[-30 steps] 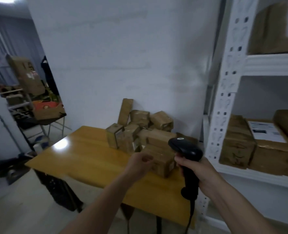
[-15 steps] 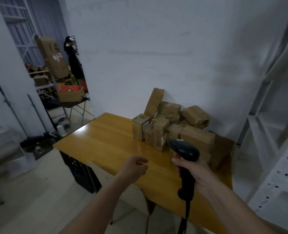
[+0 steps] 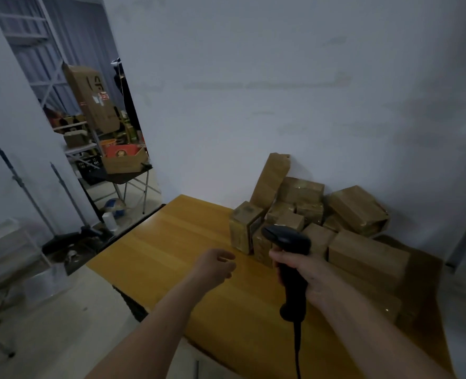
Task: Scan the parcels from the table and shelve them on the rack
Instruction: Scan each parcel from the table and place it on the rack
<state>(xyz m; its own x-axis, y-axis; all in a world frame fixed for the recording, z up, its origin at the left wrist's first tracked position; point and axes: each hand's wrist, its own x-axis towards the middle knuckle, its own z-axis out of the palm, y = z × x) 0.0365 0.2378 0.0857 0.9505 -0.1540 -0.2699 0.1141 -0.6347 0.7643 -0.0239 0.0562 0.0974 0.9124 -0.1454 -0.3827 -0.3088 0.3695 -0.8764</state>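
Though dim light and blur hide any labels on the parcels, they sit heaped on the table against the wall, just beyond both hands. The right hand grips the black scanner by its handle, covering part of it; the handle stands upright, its head angled forward-left toward the heap, its cable cut off below. The left hand hovers over the tabletop, fingers loosely curled, holding nothing.

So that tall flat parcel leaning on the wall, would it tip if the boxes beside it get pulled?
Probably. The tall flat parcel stands on end, tilted against the wall, so it looks tippy. Its thin shape suggests it is light. The neighbouring box may be propping it.
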